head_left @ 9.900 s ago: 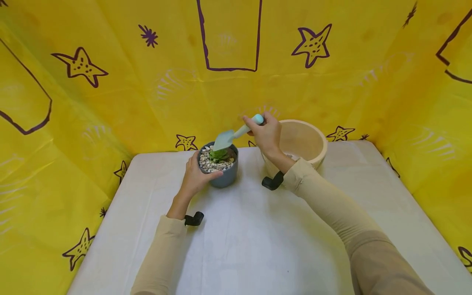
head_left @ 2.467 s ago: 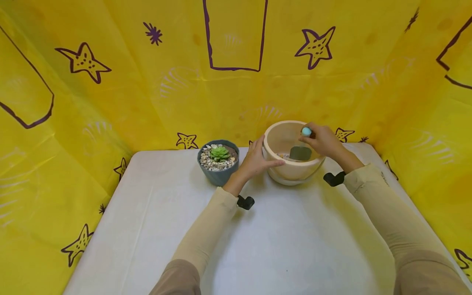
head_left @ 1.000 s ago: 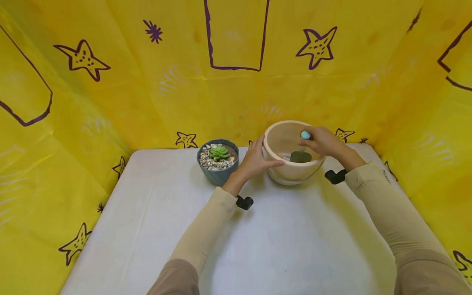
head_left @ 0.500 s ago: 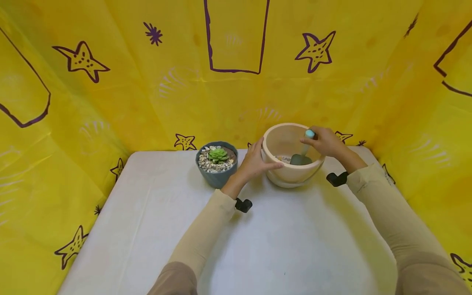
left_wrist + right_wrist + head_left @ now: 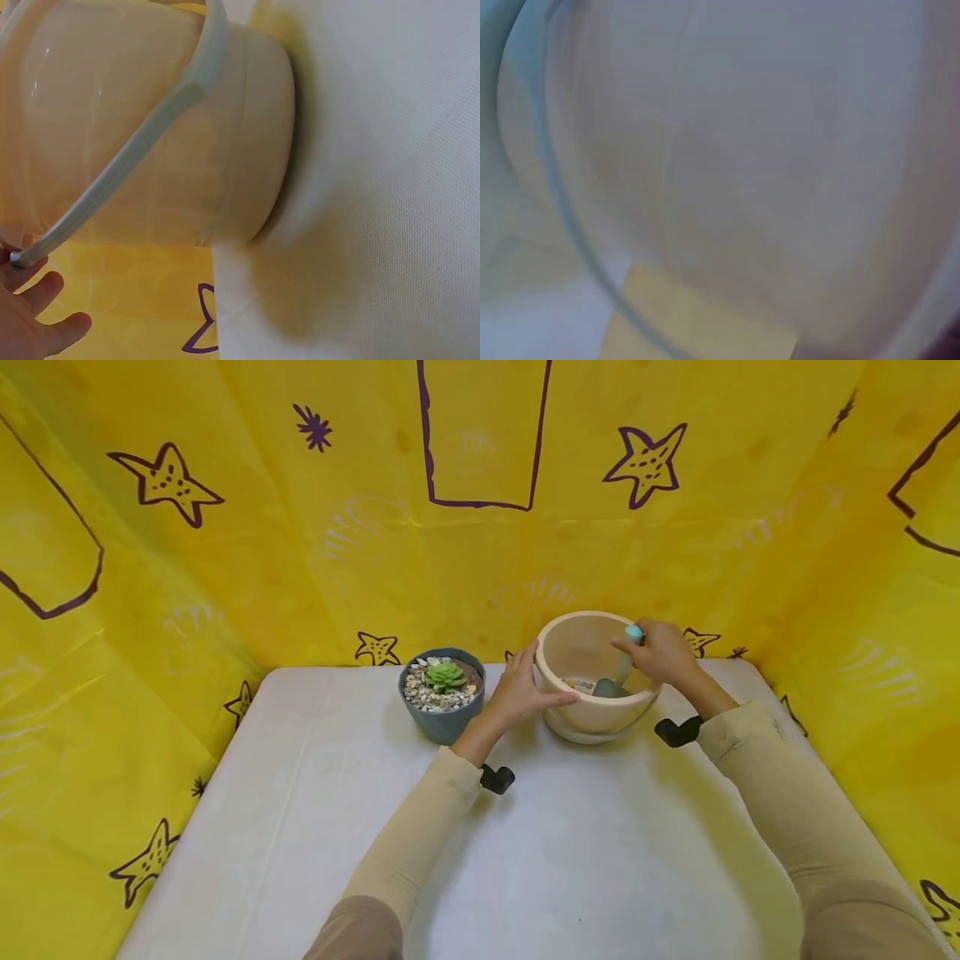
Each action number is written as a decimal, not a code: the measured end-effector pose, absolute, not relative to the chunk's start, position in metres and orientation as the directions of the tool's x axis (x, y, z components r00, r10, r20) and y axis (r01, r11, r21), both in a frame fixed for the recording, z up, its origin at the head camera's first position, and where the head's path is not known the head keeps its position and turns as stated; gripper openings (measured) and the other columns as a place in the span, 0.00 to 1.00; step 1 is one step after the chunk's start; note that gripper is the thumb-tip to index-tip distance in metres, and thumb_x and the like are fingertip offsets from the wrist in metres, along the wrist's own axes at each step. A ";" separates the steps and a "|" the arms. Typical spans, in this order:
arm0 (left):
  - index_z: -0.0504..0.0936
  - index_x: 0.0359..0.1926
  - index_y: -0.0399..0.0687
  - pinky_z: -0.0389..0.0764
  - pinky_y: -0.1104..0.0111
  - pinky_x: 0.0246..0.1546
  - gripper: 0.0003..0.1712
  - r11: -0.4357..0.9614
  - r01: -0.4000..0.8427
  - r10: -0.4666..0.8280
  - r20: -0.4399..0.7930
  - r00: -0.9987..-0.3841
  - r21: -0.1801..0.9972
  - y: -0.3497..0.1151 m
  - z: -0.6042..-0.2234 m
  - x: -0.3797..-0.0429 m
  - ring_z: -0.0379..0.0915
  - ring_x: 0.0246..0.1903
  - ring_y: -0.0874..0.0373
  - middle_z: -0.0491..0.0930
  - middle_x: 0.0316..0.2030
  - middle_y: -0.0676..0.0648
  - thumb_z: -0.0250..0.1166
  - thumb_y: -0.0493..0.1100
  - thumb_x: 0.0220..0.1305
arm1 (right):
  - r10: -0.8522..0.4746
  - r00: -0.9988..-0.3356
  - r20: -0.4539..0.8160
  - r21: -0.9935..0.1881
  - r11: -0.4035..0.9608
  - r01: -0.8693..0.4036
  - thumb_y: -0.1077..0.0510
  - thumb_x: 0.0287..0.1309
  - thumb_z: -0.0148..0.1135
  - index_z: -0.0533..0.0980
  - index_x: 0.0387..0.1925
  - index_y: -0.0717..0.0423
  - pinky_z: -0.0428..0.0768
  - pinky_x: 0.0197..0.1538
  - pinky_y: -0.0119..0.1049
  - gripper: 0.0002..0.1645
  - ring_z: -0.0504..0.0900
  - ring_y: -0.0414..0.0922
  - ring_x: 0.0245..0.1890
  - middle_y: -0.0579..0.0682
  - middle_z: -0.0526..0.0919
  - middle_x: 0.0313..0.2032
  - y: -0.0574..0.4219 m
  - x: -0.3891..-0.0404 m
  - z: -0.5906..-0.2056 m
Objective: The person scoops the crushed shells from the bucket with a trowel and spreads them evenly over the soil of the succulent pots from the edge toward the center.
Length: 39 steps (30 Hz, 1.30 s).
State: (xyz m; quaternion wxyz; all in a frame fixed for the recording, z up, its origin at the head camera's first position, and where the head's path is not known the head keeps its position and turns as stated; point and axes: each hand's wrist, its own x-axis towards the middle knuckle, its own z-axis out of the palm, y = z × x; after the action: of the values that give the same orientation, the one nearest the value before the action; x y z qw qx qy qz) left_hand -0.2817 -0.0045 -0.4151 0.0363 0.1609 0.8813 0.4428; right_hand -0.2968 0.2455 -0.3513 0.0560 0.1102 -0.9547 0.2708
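Note:
A cream bucket (image 5: 592, 717) stands at the back right of the table, a few pebbles (image 5: 576, 683) showing on its floor. My right hand (image 5: 667, 653) grips the pale blue-green handle of a small trowel (image 5: 633, 633). The trowel's blade points down inside the bucket, partly hidden by the front rim. My left hand (image 5: 516, 695) rests against the bucket's left side, fingers extended along the wall and thumb lying across the front near the rim. In the left wrist view its fingers are spread beside the pivot of the bucket's hanging bail handle (image 5: 142, 146).
Left of the bucket sits a grey-blue pot (image 5: 444, 724) holding a green succulent (image 5: 445, 675) among pebbles, close to my left wrist. A white cloth covers the table (image 5: 570, 860). Yellow sheeting (image 5: 480, 568) with drawn starfish rises behind and at both sides.
Earlier the trowel was over the succulent pot while my left hand held that pot. Both hands have since shifted right to the bucket. Lately the trowel has tilted, its blade sinking lower behind the rim.

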 end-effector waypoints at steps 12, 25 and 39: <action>0.43 0.78 0.53 0.63 0.45 0.68 0.69 0.565 0.250 0.317 0.072 -0.946 0.786 -0.005 -0.414 -0.281 0.52 0.72 0.43 0.51 0.75 0.42 0.74 0.66 0.45 | 0.006 -0.990 0.139 -0.674 0.733 -0.090 0.50 0.65 0.59 0.70 0.29 0.65 0.76 0.21 0.29 0.20 0.84 0.43 0.17 0.59 0.78 0.24 0.222 -0.300 -0.361; 0.42 0.78 0.53 0.62 0.46 0.69 0.68 0.568 0.249 0.319 0.069 -0.945 0.784 -0.005 -0.416 -0.281 0.51 0.73 0.43 0.49 0.76 0.42 0.74 0.66 0.46 | 0.110 -0.993 -0.029 -0.804 0.588 0.089 0.47 0.66 0.58 0.72 0.43 0.71 0.84 0.29 0.32 0.26 0.87 0.52 0.28 0.61 0.76 0.37 0.210 -0.303 -0.359; 0.42 0.78 0.53 0.63 0.45 0.68 0.69 0.576 0.248 0.317 0.066 -0.946 0.779 -0.003 -0.418 -0.282 0.51 0.73 0.42 0.49 0.76 0.42 0.74 0.66 0.46 | 0.169 -0.972 -0.163 -0.923 0.322 0.210 0.49 0.67 0.57 0.70 0.40 0.66 0.85 0.30 0.32 0.20 0.81 0.35 0.17 0.52 0.74 0.30 0.214 -0.306 -0.352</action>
State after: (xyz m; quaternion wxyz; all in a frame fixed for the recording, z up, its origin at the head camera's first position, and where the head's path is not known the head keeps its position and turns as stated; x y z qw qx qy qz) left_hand -0.2823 -0.0035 -0.4181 0.0400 0.1590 0.8869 0.4318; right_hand -0.3063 0.2136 -0.3521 -0.0181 -0.1166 -0.8129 0.5703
